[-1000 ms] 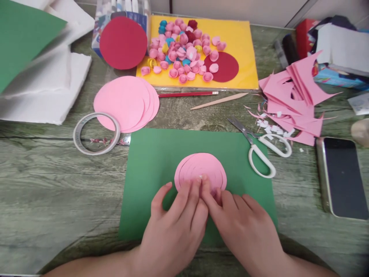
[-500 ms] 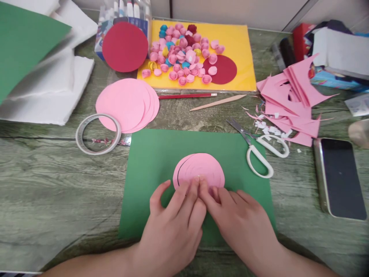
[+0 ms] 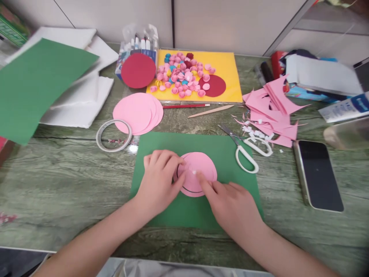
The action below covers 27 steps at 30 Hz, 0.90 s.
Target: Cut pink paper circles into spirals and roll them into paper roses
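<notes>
A pink paper circle cut into a spiral (image 3: pixel 201 169) lies on a green sheet (image 3: pixel 230 154) in front of me. My left hand (image 3: pixel 158 181) curls over the circle's left edge, fingers bent onto the paper. My right hand (image 3: pixel 227 204) rests below and to the right, its index finger stretched out and pressing near the circle's middle, next to a small white speck.
White-handled scissors (image 3: pixel 245 152) lie right of the sheet, a phone (image 3: pixel 318 175) further right. A tape ring (image 3: pixel 113 134), stacked pink circles (image 3: pixel 137 113), a red pencil (image 3: pixel 187 105), a wooden stick (image 3: pixel 210 110), pink offcuts (image 3: pixel 271 107) and a yellow sheet (image 3: pixel 230 77) of paper roses sit behind.
My view has pulled back and up. My left hand has moved from the circle's lower middle to its left edge; my right index finger stays pressed near the centre.
</notes>
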Available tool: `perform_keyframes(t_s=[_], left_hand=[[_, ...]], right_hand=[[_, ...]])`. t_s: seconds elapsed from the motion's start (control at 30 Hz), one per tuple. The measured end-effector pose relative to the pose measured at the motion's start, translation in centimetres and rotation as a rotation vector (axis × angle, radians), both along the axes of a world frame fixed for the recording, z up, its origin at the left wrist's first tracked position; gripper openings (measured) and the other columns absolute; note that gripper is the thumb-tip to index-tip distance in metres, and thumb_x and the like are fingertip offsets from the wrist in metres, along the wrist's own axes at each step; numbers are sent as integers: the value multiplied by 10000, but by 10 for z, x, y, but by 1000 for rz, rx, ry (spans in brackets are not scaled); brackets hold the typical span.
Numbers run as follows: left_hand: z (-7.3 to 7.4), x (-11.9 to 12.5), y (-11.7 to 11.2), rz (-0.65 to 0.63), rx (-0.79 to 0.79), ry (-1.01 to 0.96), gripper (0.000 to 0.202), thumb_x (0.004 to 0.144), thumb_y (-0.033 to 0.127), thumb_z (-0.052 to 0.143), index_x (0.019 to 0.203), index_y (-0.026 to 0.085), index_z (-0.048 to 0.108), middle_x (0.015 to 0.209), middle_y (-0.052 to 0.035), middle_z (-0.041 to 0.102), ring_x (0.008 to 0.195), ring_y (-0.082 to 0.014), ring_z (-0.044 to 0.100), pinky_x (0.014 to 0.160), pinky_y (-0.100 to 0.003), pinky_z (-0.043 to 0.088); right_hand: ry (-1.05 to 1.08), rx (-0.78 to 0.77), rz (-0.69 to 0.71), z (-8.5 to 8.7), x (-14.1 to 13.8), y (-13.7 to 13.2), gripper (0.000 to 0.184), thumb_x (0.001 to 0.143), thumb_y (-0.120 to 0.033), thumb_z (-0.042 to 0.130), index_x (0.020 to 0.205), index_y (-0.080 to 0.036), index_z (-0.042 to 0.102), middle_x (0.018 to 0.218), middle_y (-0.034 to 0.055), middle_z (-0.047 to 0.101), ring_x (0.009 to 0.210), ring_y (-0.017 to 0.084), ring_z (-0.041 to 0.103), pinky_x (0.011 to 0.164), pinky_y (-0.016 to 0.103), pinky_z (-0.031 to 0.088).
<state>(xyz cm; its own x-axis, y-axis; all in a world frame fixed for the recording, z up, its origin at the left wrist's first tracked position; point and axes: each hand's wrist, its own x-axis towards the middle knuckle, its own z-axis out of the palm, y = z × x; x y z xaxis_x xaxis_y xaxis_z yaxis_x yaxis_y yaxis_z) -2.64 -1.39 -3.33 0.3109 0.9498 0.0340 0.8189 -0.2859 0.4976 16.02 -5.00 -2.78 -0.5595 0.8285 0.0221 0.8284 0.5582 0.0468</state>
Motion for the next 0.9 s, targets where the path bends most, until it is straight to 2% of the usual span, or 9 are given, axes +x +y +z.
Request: perform_keyframes(t_s=[0.07,0.2,0.47,0.53,0.7,0.9], left_hand=[[-1,0,3,37,7,96,173,811,302,509,935,198,568,957,-64,553,918,-232,438,753,-387,314],[-2,5,3,66,12,173,164,829,312,476,910,201,566,954,-62,534,923,-237,426,748,-388,308],[-1,10,1,103,-34,84,87,807,253,483,803,200,551,919,-37,557,907,-221,453,756,-376,327],[2,9,3,97,-70,5,67,794,231,486,782,195,541,875,-29,575,880,-209,481,761,-369,350],[7,3,15,83,-289,-377,57,794,236,476,802,190,508,753,-7,605,703,-139,567,651,-271,432],[0,-5,29,76,-497,-609,262,747,306,552,962,158,547,766,-44,650,648,-136,586,617,-266,466]], right_hand=[[-5,-20,-11,-1,1,-1,508,675,7,459,1126,-177,602,535,-22,550,416,110,485,494,286,266],[-23,-45,-23,0,0,-2,513,704,-6,454,1171,-182,573,564,-7,591,456,128,541,502,290,283],[-42,-154,-23,-2,1,0,471,779,-59,443,1230,-181,504,672,38,658,567,155,611,531,283,305],[-34,-162,-33,-4,2,0,453,793,-79,450,1231,-184,497,686,43,664,585,159,615,537,281,305],[10,-148,-33,-7,6,3,411,812,-98,466,1207,-206,502,715,36,668,602,159,608,557,274,305],[150,-160,-61,-10,6,14,228,883,-153,427,1024,-225,592,777,32,676,713,142,610,640,242,343]])
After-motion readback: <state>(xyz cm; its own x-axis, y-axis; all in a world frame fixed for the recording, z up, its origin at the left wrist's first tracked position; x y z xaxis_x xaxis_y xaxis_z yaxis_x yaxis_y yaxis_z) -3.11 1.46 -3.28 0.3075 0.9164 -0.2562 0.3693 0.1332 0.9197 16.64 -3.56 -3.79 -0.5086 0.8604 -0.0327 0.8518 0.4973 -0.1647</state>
